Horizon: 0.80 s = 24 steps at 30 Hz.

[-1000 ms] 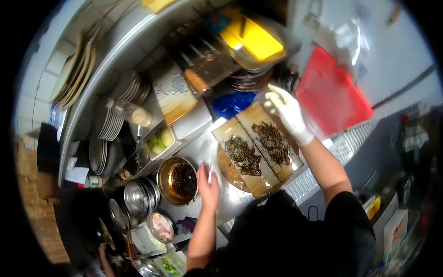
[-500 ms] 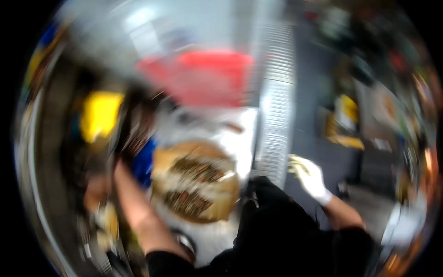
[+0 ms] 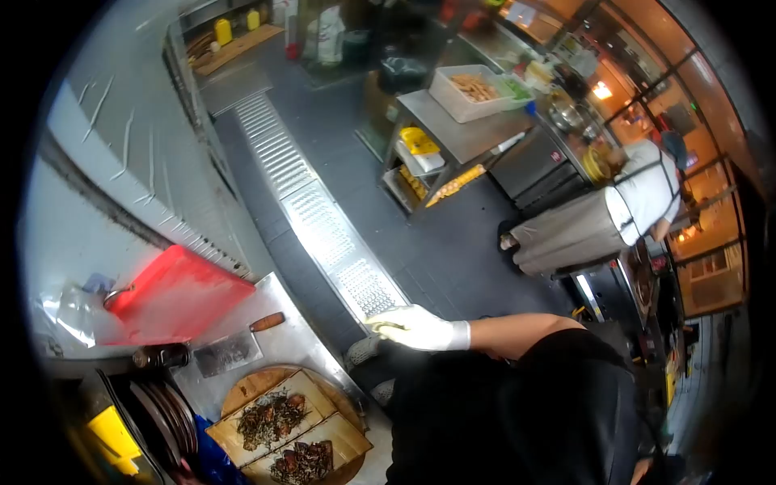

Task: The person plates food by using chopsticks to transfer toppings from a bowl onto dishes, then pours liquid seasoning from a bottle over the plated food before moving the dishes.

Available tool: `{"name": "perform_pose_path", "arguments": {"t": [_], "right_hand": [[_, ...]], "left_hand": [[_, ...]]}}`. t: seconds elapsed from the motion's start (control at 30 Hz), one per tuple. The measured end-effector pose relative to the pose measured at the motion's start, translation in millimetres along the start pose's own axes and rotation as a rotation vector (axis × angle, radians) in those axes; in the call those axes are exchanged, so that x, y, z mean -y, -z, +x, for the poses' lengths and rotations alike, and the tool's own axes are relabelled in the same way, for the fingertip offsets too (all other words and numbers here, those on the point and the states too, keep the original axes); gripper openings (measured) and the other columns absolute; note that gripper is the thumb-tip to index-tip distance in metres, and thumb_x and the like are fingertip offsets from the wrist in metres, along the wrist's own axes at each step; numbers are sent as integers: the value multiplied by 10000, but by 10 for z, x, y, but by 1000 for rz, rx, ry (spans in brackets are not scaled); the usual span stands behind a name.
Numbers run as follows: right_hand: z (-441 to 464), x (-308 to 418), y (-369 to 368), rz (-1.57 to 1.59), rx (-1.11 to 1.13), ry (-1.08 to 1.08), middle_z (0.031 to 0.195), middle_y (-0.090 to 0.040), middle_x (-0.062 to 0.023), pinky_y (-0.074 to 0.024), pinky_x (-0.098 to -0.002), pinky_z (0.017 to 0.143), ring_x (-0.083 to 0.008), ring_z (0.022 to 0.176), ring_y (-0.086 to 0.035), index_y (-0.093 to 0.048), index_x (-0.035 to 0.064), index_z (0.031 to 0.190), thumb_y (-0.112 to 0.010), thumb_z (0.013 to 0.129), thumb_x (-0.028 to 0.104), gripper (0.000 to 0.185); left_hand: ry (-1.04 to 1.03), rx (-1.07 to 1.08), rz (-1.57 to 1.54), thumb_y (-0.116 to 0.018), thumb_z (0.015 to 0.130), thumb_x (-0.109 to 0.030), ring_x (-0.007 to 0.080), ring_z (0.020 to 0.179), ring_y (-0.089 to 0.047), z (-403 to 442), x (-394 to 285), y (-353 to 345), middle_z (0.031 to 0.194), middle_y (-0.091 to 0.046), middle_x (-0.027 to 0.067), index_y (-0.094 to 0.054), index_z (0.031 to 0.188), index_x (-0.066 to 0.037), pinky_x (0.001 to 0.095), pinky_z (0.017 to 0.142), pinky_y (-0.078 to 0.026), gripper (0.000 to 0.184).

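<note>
My right hand (image 3: 416,327), in a whitish glove, hangs beside my body above the floor grating. Its fingers are stretched loosely and hold nothing. Of my left hand, only a small blurred skin-toned patch seems to show at the bottom left, by a stack of dark plates (image 3: 166,412); its fingers are hidden. On the steel counter (image 3: 303,331), a round wooden board (image 3: 242,390) bears an opened piece of cardboard (image 3: 343,436). Two heaps of dark, shredded-looking food (image 3: 271,420) lie on it. A wooden-handled cleaver (image 3: 230,356) rests behind the board.
A red board (image 3: 182,295) leans at the wall beside a dark bottle (image 3: 162,356). Metal grating (image 3: 323,234) runs along the floor. Further off stand a steel table (image 3: 469,129) with a white food tub (image 3: 461,109) and a co-worker (image 3: 598,214) in a white top.
My view has swung right and sharpened, bringing the kitchen floor and co-worker into sight. My left forearm, reaching towards the plates before, has left the picture. My right hand remains by my side.
</note>
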State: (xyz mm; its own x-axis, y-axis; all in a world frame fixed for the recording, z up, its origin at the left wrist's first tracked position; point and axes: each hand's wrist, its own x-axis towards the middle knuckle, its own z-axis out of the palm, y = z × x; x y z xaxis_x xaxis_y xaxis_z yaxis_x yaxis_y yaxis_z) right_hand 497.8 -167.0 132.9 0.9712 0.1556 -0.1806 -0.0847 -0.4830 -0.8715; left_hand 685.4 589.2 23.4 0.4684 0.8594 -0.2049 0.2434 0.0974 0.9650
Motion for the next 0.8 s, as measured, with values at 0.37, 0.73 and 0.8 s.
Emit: {"name": "perform_pose_path", "arguments": {"t": [0.37,0.73,0.8], "right_hand": [[-91,-47,69,-91,-94,37,1173,-732,-155,-574,-349,914,-252,1004,-727,-664,41,1303,-619,1004,170,328],[247,-102,-14,322,30,-101,1171,-691,-72,-506,-201,748,-98,938,-665,-597,-2,1393,-522,1046,9,355],[363,-13,36,316,55,-66,1170,-691,-70,-502,-201,750,-101,940,-665,-593,-3,1397,-516,1047,5,358]], "left_hand": [[-46,20,-232,-567,1040,-345,357,1021,-677,-130,-224,507,1252,-660,222,-587,1282,32,438,811,-570,449],[-50,-257,-648,-521,1046,-270,328,856,-661,-1536,-11,1374,1085,-653,209,-602,1139,-2,421,650,-585,295],[11,-318,-657,-502,966,-128,305,795,-649,-1725,108,1531,916,-625,162,-557,924,-22,432,649,-582,127]]}}
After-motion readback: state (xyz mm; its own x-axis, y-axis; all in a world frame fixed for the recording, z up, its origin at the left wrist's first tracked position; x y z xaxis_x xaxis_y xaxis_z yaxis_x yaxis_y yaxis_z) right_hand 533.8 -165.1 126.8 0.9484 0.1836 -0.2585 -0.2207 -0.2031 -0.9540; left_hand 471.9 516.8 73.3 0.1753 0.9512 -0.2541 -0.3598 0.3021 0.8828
